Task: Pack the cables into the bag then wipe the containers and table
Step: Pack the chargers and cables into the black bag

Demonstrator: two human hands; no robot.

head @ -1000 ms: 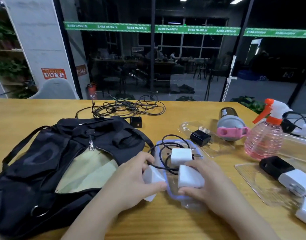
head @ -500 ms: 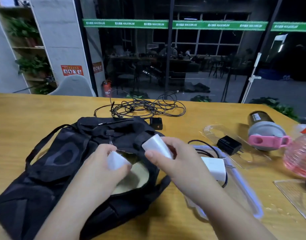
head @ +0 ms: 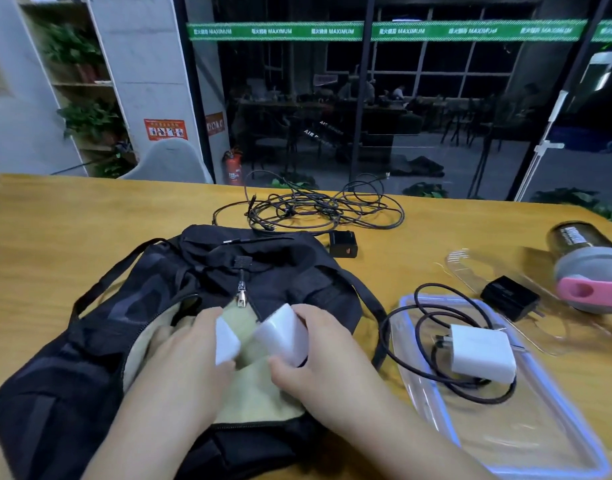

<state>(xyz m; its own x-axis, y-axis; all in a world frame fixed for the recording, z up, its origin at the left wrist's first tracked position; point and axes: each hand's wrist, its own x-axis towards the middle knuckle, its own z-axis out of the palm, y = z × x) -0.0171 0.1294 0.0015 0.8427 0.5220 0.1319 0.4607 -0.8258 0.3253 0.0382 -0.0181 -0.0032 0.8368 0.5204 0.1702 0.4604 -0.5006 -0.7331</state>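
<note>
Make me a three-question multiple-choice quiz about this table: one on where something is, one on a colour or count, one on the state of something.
1. Where does the tangled heap of black cables lie?
A. inside the bag
B. on the wooden table beyond the bag
C. in the clear tray

2. How many white charger blocks show in all?
A. one
B. three
C. five

3. What state is the black fabric bag in?
A. unzipped, its beige lining showing
B. zipped shut
C. hanging from a chair

Answers:
1 B: the heap rests on bare wood past the bag's far edge.
2 B: the left hand holds one, the right hand holds another, and a third sits in the clear plastic tray.
3 A: the zip is parted and pale lining shows beneath the hands.
</note>
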